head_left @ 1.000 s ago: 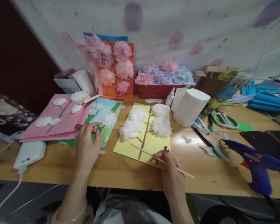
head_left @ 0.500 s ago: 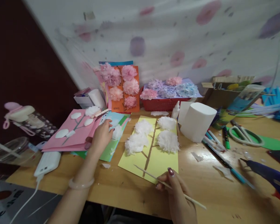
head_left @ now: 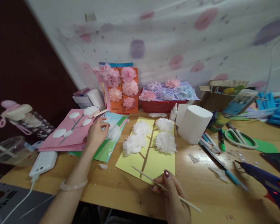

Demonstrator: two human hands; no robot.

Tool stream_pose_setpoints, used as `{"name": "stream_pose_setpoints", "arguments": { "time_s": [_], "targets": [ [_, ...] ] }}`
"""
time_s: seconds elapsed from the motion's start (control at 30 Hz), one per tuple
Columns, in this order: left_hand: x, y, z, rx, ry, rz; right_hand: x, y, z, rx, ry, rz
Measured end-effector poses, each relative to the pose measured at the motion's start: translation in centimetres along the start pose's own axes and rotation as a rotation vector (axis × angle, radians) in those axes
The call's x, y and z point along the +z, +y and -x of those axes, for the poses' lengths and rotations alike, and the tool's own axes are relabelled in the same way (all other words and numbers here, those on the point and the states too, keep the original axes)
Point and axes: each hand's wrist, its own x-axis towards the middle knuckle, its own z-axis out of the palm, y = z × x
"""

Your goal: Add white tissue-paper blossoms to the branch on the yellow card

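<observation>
My right hand (head_left: 171,194) pinches a thin pale wooden stick (head_left: 189,203) near its middle. The stick's pointed end lies over the lower part of a yellow card (head_left: 163,165). That card bears a brown stem with side twigs and several white tissue-paper puffs (head_left: 165,142). To the left, my left hand (head_left: 96,132) reaches over a light blue and green card (head_left: 105,151), fingers curved and slightly apart. Nothing held shows between them. Beside its fingertips is a white fluffy tuft (head_left: 114,133) on that card. Pink paper (head_left: 49,138) with white petal shapes lies beside the left hand.
A white paper roll (head_left: 194,124) and a glue bottle (head_left: 173,112) stand behind the yellow card. At right lie scissors (head_left: 240,138), pens and a glue gun (head_left: 259,175) with a red light. A power bank (head_left: 44,163), cup and bottle (head_left: 28,119) are at left.
My left hand has drawn slightly left, showing more of the white tuft. My right hand keeps hold of the stick in much the same place. The whole view has shifted a little.
</observation>
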Motion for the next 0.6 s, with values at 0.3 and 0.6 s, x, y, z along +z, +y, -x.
{"name": "stream_pose_setpoints", "arguments": {
  "time_s": [0.3, 0.6],
  "targets": [
    [-0.5, -1.8, 1.1, -0.096, -0.217, 0.397, 1.0, -1.2, 0.6, -0.051, 0.048, 0.066],
    [1.3, -3.4, 2.3, 0.045, -0.363, 0.279, 1.7, -2.1, 1.0, -0.048, 0.064, 0.192]
  ]
}}
